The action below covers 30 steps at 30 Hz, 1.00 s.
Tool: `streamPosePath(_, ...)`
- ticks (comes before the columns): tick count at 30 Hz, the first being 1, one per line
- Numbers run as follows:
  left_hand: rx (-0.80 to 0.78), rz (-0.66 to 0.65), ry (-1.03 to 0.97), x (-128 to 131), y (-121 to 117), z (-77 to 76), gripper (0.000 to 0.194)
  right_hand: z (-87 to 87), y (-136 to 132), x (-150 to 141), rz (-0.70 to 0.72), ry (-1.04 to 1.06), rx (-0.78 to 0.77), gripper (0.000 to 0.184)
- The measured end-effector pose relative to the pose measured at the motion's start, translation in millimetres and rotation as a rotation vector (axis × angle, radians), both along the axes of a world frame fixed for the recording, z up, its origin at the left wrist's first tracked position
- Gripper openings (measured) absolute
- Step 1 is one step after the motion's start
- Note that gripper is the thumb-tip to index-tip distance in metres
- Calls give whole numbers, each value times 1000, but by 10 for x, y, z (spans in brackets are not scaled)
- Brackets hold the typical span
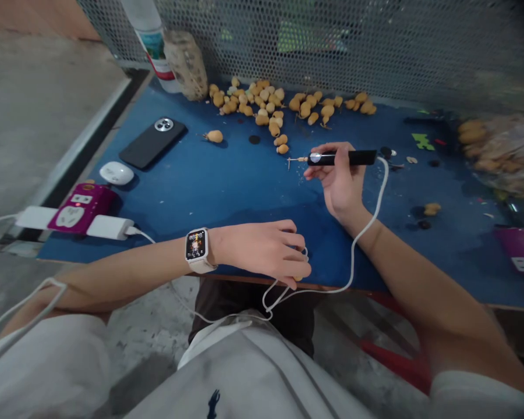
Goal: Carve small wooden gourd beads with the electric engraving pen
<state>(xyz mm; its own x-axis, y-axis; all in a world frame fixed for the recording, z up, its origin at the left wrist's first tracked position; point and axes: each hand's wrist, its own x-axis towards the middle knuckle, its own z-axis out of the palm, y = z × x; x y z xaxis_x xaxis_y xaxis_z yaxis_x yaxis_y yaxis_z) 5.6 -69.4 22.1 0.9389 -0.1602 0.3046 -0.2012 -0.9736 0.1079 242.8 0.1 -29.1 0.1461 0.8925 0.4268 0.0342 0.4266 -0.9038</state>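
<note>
My right hand (341,183) grips a black pen-style rotary tool (361,157) held level above the blue table. Its thin metal bit points left, and a white cable runs from its back end. At the near table edge my left hand (266,251) is palm down with curled fingers. A yellow-tan sliver of a small gourd (297,279) shows beneath those fingertips; most of it is hidden. Loops of the white cable (268,308) hang beside that hand. Several small gourds (262,96) are heaped along the table's back, with a few trailing forward.
On the left lie a phone (151,145), a white earbud case (116,173) and a purple power strip (81,206) with plugs. A bottle (157,52) stands behind. A plastic bag of gourds (502,151) sits at right. Perforated metal (375,52) borders the back.
</note>
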Motion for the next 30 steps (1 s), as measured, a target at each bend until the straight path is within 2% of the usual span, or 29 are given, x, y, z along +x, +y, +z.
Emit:
streamPosePath(3, -40, -15, 51, 21, -31, 8, 26, 12, 32, 32, 22, 65, -70, 66)
streamPosePath(6, -173, -16, 123, 26, -11, 3, 27, 45, 34, 50, 34, 136, -107, 64)
streamPosePath(9, -292, -10, 114, 5, 38, -3, 29, 70, 19, 46, 48, 218, -122, 62)
streamPosePath(17, -380, 54, 134, -31, 47, -9, 18, 130, -9, 33, 25, 354, -215, 62)
streamPosePath(19, -372, 67, 94, -42, 28, -45, 17, 160, -4, 45, 12, 383, -231, 62)
streamPosePath(26, -190, 23, -58, -99, 14, -170, 18, 267, 77, 142, -71, 503, -218, 62)
streamPosePath(28, -213, 7, -104, -104, 18, -171, 14, 281, 114, 207, -86, 443, -240, 60)
streamPosePath(30, -254, 3, -100, -102, 13, -152, 13, 278, 154, 294, -117, 291, -257, 55)
